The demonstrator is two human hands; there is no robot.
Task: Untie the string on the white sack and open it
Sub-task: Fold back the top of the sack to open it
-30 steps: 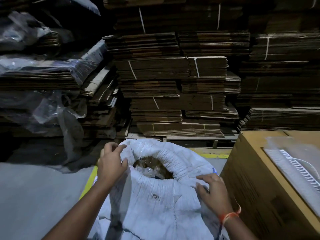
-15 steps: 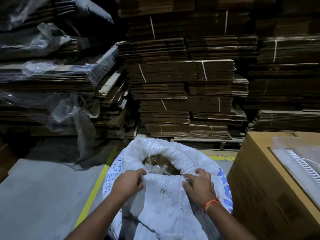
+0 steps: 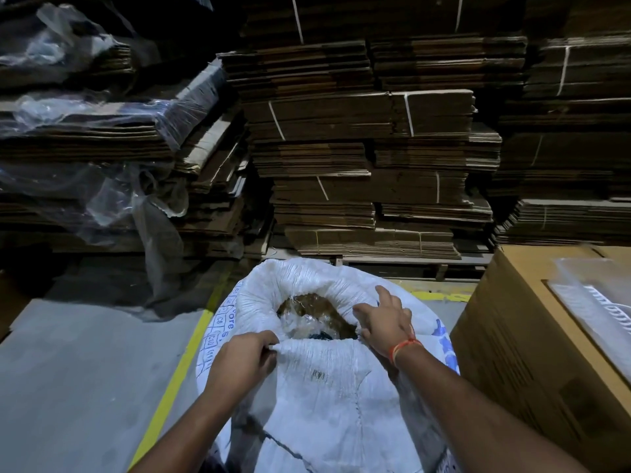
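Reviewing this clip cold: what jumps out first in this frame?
The white sack fills the lower middle, its mouth open on brownish contents under clear plastic. The left hand pinches the near rim while the right hand, an orange thread at its wrist, rests on the right rim. Behind rise strapped stacks of flattened cardboard; a large carton stands at right.

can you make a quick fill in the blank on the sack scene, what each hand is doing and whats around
1. The left hand pinches the near rim of the white ____.
2. The right hand rests on the sack's ____ rim.
3. The floor line left of the sack is ____.
4. The sack's mouth is ____.

Missing words: sack; right; yellow; open
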